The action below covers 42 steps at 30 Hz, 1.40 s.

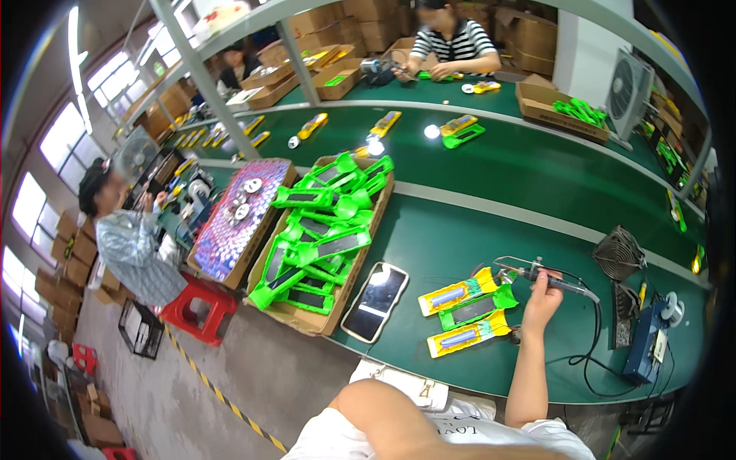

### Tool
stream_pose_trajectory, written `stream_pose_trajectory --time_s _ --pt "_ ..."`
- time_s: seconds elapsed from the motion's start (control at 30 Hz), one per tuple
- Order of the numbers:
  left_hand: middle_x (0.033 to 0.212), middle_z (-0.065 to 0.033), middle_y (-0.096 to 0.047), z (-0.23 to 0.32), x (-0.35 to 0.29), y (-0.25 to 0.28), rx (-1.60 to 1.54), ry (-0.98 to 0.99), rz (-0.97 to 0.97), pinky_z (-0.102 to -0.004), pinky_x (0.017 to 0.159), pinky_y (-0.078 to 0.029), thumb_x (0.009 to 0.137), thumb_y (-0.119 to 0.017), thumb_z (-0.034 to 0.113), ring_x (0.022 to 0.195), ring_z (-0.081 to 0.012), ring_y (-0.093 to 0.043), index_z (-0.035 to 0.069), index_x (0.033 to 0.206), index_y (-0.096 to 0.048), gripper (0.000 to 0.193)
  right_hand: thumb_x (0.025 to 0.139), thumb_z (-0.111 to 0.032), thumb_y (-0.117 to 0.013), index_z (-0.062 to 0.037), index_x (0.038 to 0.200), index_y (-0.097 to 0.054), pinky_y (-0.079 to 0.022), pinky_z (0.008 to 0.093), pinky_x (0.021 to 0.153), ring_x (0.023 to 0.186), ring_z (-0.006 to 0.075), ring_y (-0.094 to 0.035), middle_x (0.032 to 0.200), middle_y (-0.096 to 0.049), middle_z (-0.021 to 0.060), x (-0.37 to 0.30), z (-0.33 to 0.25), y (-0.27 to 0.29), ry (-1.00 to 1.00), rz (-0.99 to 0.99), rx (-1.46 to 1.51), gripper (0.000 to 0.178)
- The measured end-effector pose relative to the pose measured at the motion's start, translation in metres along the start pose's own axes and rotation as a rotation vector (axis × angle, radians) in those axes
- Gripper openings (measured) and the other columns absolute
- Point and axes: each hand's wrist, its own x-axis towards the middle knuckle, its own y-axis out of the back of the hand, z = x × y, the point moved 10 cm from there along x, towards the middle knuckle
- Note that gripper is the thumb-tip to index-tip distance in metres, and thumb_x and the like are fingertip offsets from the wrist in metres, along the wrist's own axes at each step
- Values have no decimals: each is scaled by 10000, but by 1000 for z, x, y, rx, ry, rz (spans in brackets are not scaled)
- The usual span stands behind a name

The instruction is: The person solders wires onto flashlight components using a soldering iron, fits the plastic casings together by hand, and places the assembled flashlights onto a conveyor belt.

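Observation:
My right hand (541, 303) is closed around the handle of a soldering iron (558, 281), held above the green bench with its metal tip end pointing left. Just left of that tip lie two yellow plastic housings, an upper one (452, 296) and a lower one (464, 338). Each holds a violet-blue cylindrical cell. Between them rests a green housing (474, 310) with a dark panel. My left arm (387, 410) is bent at the lower edge; the hand itself is out of sight. A black cable runs from the iron to a blue soldering station (646, 345).
A phone (375, 302) lies beside a carton of green housings (326, 245). Left of it stands a box of cylindrical cells (241, 218). A small black fan (618, 254) stands right. Yellow lamps line the far belt (529, 165). Co-workers sit left and across; a red stool (201, 310) stands left.

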Motion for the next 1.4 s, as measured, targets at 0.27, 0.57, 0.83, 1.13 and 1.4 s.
stream_pose_trajectory --time_s 0.27,0.57,0.83,1.13,1.4 --pt "1059 -174 -526 -42 -104 -24 73 -81 -79 -381 785 -436 816 -418 372 924 -279 -545 -50 1000 -546 477 864 -104 -475 -16 946 -527 -333 173 526 596 39 -393 765 -508 -3 -2 2 -5 -29 -9 -5 131" --pt "1100 -157 -541 19 -8 12 42 237 -378 -353 859 -435 851 -395 58 932 -230 -566 -87 953 -562 244 864 -122 -486 -14 946 -526 -320 169 513 580 36 -377 762 -503 -7 0 0 -4 20 -12 40 142" --pt "1090 -155 -543 8 -28 4 44 222 -388 -358 850 -433 849 -392 115 930 -237 -563 -75 959 -562 278 864 -122 -485 -15 949 -523 -316 171 512 583 38 -377 750 -496 -9 0 -2 -8 34 -21 40 141" --pt "1054 -156 -539 0 -17 1 28 72 -266 -379 805 -431 832 -396 341 922 -270 -547 -39 987 -558 441 859 -108 -485 -11 928 -521 -322 179 536 613 46 -390 783 -499 -1 0 2 1 -9 -15 29 124" --pt "1022 -158 -535 8 -29 6 35 -69 -112 -397 765 -429 816 -400 542 915 -300 -534 -8 1012 -553 604 867 -118 -481 -11 916 -526 -323 177 523 587 43 -380 744 -491 -4 -2 0 -4 15 -22 12 127"
